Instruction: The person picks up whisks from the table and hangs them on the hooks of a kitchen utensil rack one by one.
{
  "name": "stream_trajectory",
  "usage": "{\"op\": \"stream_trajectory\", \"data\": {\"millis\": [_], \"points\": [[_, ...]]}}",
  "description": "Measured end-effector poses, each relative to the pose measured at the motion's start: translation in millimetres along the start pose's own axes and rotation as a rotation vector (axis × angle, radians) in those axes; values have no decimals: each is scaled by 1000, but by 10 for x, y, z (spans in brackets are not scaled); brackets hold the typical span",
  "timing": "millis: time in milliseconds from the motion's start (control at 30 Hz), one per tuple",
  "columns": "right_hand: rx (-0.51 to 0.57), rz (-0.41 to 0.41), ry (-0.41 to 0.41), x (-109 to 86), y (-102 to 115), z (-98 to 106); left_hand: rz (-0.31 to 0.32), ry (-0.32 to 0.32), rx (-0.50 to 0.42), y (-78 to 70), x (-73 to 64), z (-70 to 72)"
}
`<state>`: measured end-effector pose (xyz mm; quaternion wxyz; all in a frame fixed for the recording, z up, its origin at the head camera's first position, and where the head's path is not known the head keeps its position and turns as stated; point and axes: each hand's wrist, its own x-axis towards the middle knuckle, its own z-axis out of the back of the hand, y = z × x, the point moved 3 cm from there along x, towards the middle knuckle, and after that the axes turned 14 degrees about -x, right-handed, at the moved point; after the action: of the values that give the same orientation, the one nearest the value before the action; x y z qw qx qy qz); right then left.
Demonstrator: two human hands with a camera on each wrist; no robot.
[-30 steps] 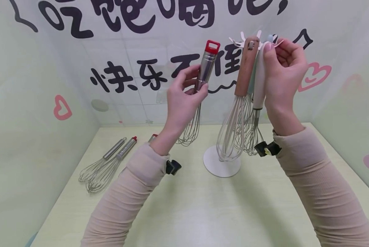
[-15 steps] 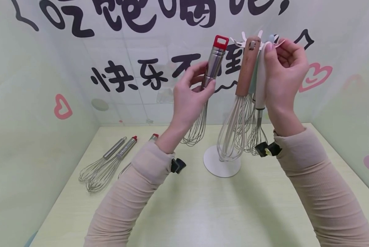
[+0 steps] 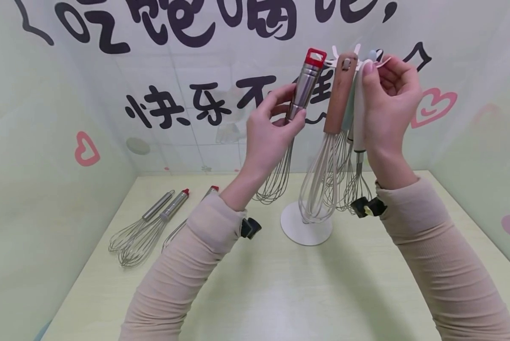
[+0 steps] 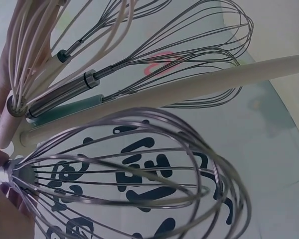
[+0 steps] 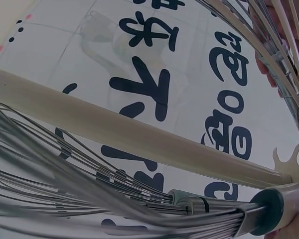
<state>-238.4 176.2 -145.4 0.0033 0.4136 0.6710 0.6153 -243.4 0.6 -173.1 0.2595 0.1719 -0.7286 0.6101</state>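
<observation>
My left hand (image 3: 268, 135) grips a steel-handled whisk (image 3: 304, 90) by its handle, upright with the red hanging loop on top, right beside the hooks of a white whisk stand (image 3: 287, 229). In the left wrist view its wire loops fill the lower half. At the stand's top my right hand (image 3: 391, 102) pinches the upper end of a white-handled whisk (image 3: 359, 116), its thumb on the handle and fingers curled behind by a hook. A wooden-handled whisk (image 3: 340, 97) hangs in front, and a teal-handled whisk (image 3: 348, 106) hangs partly hidden behind it.
On the table's left lie a plain steel whisk (image 3: 157, 206), a red-tipped whisk (image 3: 174, 204) and another red-tipped whisk (image 3: 214, 188), partly hidden by the left sleeve. The pale table (image 3: 280, 293) meets a printed wall behind and side panels.
My left hand has carried the steel whisk to the right, so that its red loop is now close to the stand's hooks. My right hand stays at the stand's top.
</observation>
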Motion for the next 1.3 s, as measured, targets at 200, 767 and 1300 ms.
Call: {"op": "stream_trajectory", "data": {"millis": [200,767,1300], "points": [[-1,5,2,-6,1,-4,-5,13,16,6,-7,-17],[-9,8,7,-6,2,-4,-2,24,33,43,5,-46],[-20,11,11,-21,7,1,4,45,49,22,18,-41]]}}
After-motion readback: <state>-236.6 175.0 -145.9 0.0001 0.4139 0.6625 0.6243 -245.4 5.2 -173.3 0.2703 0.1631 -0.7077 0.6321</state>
